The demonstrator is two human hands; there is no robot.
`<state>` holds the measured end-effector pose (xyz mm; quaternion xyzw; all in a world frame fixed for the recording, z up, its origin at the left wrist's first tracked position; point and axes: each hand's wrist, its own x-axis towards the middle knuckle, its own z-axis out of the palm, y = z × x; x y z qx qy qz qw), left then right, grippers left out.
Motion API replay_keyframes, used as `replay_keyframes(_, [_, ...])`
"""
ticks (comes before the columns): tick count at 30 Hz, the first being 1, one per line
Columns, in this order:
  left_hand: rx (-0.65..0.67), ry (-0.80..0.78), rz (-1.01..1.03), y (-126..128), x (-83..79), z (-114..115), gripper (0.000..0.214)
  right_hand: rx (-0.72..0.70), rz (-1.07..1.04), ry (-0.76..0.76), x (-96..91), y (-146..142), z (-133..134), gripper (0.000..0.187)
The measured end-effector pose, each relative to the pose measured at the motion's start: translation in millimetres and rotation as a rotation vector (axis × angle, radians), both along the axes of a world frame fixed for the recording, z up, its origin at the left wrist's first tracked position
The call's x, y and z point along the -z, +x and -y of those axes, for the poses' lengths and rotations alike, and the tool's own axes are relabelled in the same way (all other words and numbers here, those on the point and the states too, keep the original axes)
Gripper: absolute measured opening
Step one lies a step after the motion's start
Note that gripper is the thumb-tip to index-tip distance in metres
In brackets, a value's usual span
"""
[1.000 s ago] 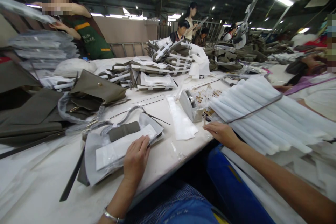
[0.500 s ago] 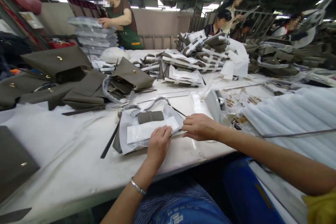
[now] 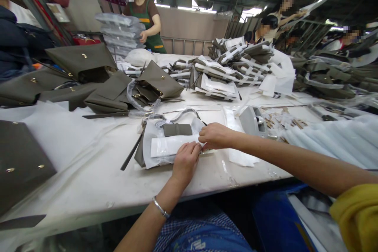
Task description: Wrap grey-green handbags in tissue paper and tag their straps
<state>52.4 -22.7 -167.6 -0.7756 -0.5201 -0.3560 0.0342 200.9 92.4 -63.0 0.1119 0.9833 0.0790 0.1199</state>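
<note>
A dark olive handbag point(image 3: 139, 155) lies on the table in front of me, with white paper point(image 3: 147, 136) over it. A flat white wrapped packet point(image 3: 165, 146) and a small olive flap piece point(image 3: 177, 130) rest on top. My left hand point(image 3: 186, 161) lies on the packet's right end, fingers stretched forward. Close beside it, my right hand point(image 3: 215, 136) is closed in a pinch at the bag's right edge. What its fingers hold is hidden. A plastic-wrapped handle point(image 3: 184, 113) loops behind the packet, and a dark strap point(image 3: 131, 152) sticks out at the left.
Several olive bags point(image 3: 84, 63) are heaped at the left, and paper-wrapped bags point(image 3: 218, 73) pile up at the back. A grey tape dispenser point(image 3: 249, 120) stands right of my hands. White foam sheets point(image 3: 333, 139) lie further right. A co-worker point(image 3: 149, 19) stands by wrapped stacks.
My right hand has moved in over the bag's right edge, close to my left hand. The left hand stays on the packet. The view has shifted, and the co-worker's arm is lower beside the stack.
</note>
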Motion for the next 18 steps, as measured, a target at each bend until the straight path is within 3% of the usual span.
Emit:
replay_keyframes(5, [0.007, 0.023, -0.008, 0.1, 0.8, 0.1, 0.025, 0.011, 0.146, -0.03, -12.6, -19.0, -3.4, 0.019])
replay_keyframes(9, [-0.004, 0.042, -0.024, 0.3, 1.4, 0.6, 0.028, -0.001, 0.245, -0.14, -14.6, -36.8, -13.7, 0.006])
replay_keyframes(14, [-0.012, 0.046, -0.036, 0.7, 3.1, 0.5, 0.035, 0.003, 0.24, -0.19, -1.7, -53.9, -28.1, 0.009])
replay_keyframes(18, [-0.009, 0.04, -0.029, 1.3, 5.3, -0.4, 0.031, 0.092, 0.161, -0.216, 11.8, -66.5, -34.0, 0.014])
